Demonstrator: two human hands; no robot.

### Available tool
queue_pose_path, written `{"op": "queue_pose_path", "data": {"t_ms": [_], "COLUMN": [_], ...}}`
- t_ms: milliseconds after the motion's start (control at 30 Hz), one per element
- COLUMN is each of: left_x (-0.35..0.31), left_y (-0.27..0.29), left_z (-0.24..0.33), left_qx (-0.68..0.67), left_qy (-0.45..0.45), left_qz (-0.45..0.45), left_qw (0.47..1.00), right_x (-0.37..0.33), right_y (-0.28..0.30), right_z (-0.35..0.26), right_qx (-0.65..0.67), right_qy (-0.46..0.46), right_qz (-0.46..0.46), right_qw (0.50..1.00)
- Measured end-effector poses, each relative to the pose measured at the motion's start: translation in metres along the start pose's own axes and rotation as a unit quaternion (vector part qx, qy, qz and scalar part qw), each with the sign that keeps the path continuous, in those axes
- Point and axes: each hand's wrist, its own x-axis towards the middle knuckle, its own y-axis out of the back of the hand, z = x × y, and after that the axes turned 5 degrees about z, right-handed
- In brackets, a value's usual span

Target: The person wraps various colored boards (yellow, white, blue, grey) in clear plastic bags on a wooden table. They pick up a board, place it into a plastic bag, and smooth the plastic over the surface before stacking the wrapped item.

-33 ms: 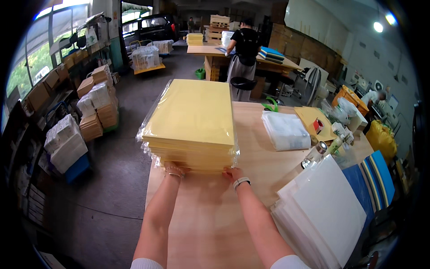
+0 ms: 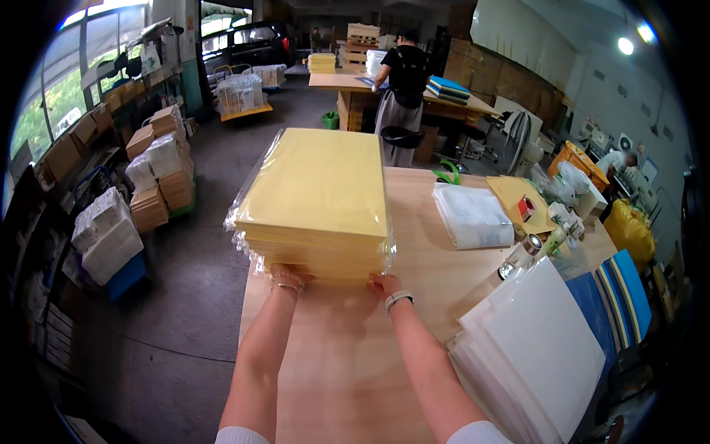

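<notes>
A tall stack of yellow sheets in clear plastic sleeves rests near the left edge of the wooden table. My left hand grips the lower front of the stack near its left corner, its fingers partly hidden by the sheets. At the right front corner my right hand is closed on the stack's bottom edge, thumb and fingers bent. Loose clear plastic sticks out along the stack's left side and at its front right corner.
White sleeved sheets lie at right, beside blue and yellow boards. Beyond them are a glass bottle, folded white plastic and a tape roll. A person stands at a far table. Bundles stand at left.
</notes>
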Motion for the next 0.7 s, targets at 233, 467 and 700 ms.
{"op": "queue_pose_path", "data": {"t_ms": [233, 467, 700], "left_x": [0.027, 0.058, -0.100], "left_y": [-0.020, 0.046, 0.094], "left_z": [0.000, -0.001, -0.044], "left_qx": [-0.003, 0.031, 0.342], "left_qy": [-0.033, -0.038, 0.003], "left_qz": [0.043, 0.039, 0.124], "left_qw": [0.999, 0.998, 0.931], "right_x": [0.044, 0.054, -0.090], "right_y": [-0.016, -0.040, -0.031], "right_z": [-0.014, -0.012, 0.086], "right_qx": [0.004, -0.107, 0.121], "right_qy": [0.018, 0.078, 0.144], "right_qz": [0.001, 0.019, 0.107], "right_qw": [1.000, 0.991, 0.976]}}
